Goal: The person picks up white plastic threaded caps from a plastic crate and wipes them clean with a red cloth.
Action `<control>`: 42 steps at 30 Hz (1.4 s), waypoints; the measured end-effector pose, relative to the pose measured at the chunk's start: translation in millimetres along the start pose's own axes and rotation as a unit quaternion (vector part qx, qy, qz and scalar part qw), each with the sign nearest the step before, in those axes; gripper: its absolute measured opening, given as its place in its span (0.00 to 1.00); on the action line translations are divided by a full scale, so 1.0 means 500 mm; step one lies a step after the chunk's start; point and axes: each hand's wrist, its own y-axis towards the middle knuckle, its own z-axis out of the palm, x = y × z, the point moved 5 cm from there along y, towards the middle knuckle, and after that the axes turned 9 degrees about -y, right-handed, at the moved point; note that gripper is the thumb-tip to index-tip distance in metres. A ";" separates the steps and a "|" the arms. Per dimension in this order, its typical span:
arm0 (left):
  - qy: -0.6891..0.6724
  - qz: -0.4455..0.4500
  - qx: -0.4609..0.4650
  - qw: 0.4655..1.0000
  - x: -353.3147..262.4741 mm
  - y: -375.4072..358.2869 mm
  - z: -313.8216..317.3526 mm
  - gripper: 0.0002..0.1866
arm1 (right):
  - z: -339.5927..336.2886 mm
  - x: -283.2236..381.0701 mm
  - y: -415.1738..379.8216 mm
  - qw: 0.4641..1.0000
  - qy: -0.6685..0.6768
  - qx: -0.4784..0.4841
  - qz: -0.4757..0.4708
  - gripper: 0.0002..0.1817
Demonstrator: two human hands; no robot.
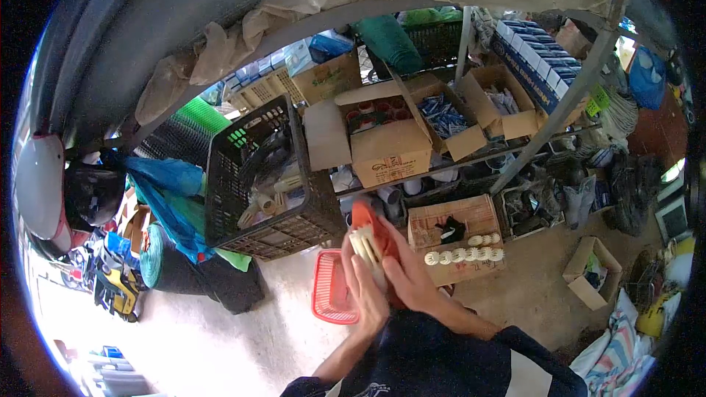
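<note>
Both hands meet at chest height: the left hand [365, 290] and right hand [409, 279] grip a white part [365, 247], perhaps plastic, against an orange bag [376, 231]. A red basket [332, 288] lies on the floor just below, a black crate [254, 180] and a box [456, 239] flanking them.

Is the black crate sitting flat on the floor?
No, the black crate is tilted and propped up against the shelf.
</note>
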 end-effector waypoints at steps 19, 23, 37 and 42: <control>-0.234 -0.259 -0.061 0.935 0.087 -0.020 -0.142 0.25 | -0.170 -0.126 -0.176 0.996 -0.044 -0.082 -0.001 0.42; -0.031 -0.318 0.008 0.948 0.138 -0.069 -0.149 0.24 | -0.158 -0.158 -0.206 0.993 0.059 -0.096 0.019 0.45; -0.058 -0.390 0.320 0.862 0.131 -0.067 -0.065 0.25 | -0.120 -0.106 -0.223 0.915 0.269 -0.165 0.252 0.22; -0.080 -0.425 0.267 0.861 0.173 -0.058 -0.124 0.29 | -0.131 -0.042 -0.203 0.827 0.324 -0.149 0.435 0.23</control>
